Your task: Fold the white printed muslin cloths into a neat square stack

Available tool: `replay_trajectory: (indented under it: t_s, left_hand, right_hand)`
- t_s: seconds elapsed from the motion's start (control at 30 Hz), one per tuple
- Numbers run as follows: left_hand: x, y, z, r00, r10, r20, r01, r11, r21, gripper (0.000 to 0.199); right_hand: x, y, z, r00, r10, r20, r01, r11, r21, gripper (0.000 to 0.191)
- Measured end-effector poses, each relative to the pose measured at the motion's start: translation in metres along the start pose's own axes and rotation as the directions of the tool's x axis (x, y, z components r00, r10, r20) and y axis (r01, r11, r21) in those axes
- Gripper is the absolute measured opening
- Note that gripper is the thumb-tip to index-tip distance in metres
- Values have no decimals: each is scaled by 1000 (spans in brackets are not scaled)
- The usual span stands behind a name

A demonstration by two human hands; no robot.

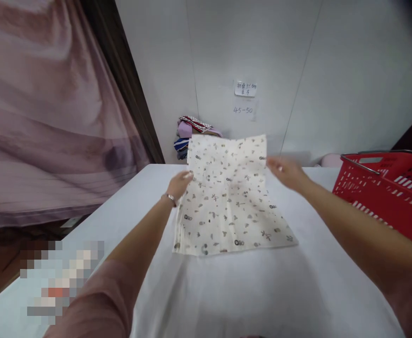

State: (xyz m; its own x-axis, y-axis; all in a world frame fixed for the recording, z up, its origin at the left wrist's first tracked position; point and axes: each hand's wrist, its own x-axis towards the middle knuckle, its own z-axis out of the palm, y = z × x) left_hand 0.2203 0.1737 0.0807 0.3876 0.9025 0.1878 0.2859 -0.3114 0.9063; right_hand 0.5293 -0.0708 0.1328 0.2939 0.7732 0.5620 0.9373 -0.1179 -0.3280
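A cream cloth [227, 197] with small printed figures hangs partly raised over the white table, its lower edge near the tabletop. My left hand [180, 184] is closed on the cloth's left edge, with a bracelet at the wrist. At the upper right edge, my right hand [286, 172] pinches the cloth; its fingers are slightly blurred. Several layers show along the cloth's lower left side.
The white table [248, 291] reaches to the wall. A red basket [385, 192] stands at the right. Folded fabrics [184, 136] are stacked behind the cloth. A pink curtain [50, 108] hangs at the left. Paper notes [245, 89] are on the wall.
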Motion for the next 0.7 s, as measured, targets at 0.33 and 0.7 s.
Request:
replay_trajectory:
  t_s: [0.33, 0.7]
  left_hand:
    - [-120, -107, 4, 915, -403, 7, 345, 792, 504, 43]
    - [-186, -54, -5, 848, -512, 137, 529, 835, -152, 16]
  right_hand:
    - [-177, 63, 87, 758, 523, 390, -408, 846, -343, 57]
    - [-209, 88, 26, 822, 489, 291, -496, 867, -56, 40]
